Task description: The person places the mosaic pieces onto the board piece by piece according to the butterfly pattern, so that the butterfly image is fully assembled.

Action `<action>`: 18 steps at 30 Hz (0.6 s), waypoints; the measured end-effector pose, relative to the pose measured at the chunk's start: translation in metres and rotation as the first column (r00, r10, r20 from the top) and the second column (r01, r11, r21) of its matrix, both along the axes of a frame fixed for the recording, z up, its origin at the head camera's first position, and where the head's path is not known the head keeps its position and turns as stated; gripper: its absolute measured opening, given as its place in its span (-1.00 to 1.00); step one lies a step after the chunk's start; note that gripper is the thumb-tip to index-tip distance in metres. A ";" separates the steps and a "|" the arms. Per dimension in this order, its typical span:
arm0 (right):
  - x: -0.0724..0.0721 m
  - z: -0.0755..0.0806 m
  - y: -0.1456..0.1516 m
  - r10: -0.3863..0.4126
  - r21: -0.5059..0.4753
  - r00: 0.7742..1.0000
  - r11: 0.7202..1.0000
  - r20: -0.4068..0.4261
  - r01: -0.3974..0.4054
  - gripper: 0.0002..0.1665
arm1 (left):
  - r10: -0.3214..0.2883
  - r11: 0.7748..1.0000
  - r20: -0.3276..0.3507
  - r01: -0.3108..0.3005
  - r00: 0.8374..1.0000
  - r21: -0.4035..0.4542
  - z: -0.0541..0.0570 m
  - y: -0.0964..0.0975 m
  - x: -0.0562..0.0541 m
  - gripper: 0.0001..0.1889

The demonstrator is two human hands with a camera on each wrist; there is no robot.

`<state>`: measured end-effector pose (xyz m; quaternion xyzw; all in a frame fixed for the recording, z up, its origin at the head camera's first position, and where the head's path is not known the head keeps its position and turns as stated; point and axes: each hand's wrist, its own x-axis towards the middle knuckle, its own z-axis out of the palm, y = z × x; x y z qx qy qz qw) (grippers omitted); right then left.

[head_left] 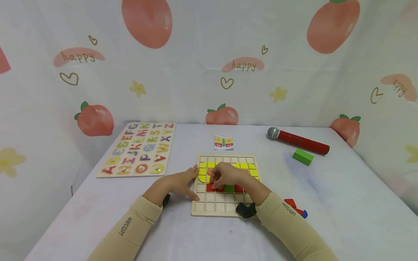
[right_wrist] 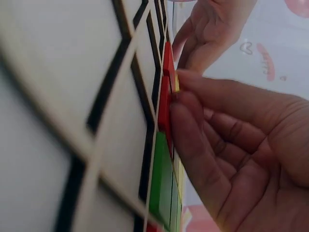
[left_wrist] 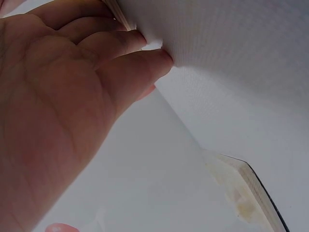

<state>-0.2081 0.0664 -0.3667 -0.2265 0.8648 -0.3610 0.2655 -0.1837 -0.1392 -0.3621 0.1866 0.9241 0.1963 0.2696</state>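
A wooden grid board [head_left: 215,209] lies on the table, with yellow, orange, red and green tiles set in its cells. My left hand [head_left: 180,182] rests at the board's left edge, thumb and fingers spread. In the left wrist view, the fingertips [left_wrist: 166,60] come down by the white tablecloth and the board's edge. Reaching over the board, my right hand [head_left: 230,174] has its thumb and index finger pinched at a red tile [right_wrist: 164,104] in the red row. Beside that tile sits a green tile [right_wrist: 161,179]. The right palm covers some middle cells in the head view.
Behind the board lies a small butterfly pattern card [head_left: 224,142]. An alphabet puzzle board [head_left: 140,150] is at the left. A red microphone [head_left: 298,140] and a green block [head_left: 303,157] lie at the right; several red and blue pieces [head_left: 295,207] lie by the right forearm.
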 end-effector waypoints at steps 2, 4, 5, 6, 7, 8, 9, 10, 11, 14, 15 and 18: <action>0.000 0.000 0.004 0.001 -0.012 1.000 1.000 0.004 -0.001 -0.91 | 0.001 1.000 0.000 -0.001 1.000 0.000 0.000 0.000 0.000 0.12; 0.000 0.001 0.010 -0.003 -0.029 1.000 1.000 0.018 0.004 -0.90 | 0.006 1.000 -0.001 -0.006 1.000 0.003 0.000 0.001 0.001 0.11; 0.001 0.002 0.014 -0.005 -0.037 1.000 0.999 0.024 0.006 -0.89 | 0.008 1.000 -0.001 -0.008 1.000 0.003 -0.001 0.001 0.001 0.12; 0.002 0.003 0.018 -0.009 -0.049 1.000 0.999 0.027 0.010 -0.88 | 0.011 1.000 -0.002 -0.011 1.000 0.005 -0.001 0.001 0.001 0.12; 0.003 0.005 0.023 -0.012 -0.061 0.999 0.998 0.032 0.013 -0.87 | 0.012 1.000 -0.004 -0.012 1.000 0.003 -0.001 0.002 0.001 0.12; 0.004 0.007 0.028 -0.013 -0.068 0.999 0.998 0.032 0.015 -0.86 | 0.013 1.000 -0.006 -0.013 1.000 0.005 -0.001 0.002 0.002 0.12; 0.005 0.009 0.033 -0.017 -0.068 0.999 0.997 0.034 0.019 -0.86 | 0.016 1.000 -0.007 -0.016 1.000 0.005 -0.001 0.002 0.002 0.12; 0.006 0.011 0.038 -0.024 -0.065 0.999 0.998 0.032 0.026 -0.85 | 0.016 1.000 -0.009 -0.016 1.000 0.005 -0.001 0.002 0.002 0.12; 0.008 0.013 0.044 -0.032 -0.059 0.999 0.998 0.031 0.034 -0.84 | 0.016 1.000 -0.009 -0.016 1.000 0.004 -0.002 0.003 0.002 0.12; 0.012 0.018 0.062 -0.075 -0.024 0.997 0.997 0.029 0.075 -0.82 | 0.015 1.000 -0.011 -0.015 1.000 0.001 -0.002 0.003 0.002 0.13; 0.013 0.020 0.069 -0.094 -0.014 0.995 0.995 0.034 0.094 -0.82 | 0.014 1.000 -0.011 -0.014 1.000 0.000 -0.002 0.002 0.002 0.13; 0.018 0.024 0.088 -0.140 0.003 0.990 0.990 0.029 0.140 -0.79 | 0.013 1.000 -0.009 -0.013 1.000 -0.003 -0.001 0.001 0.002 0.13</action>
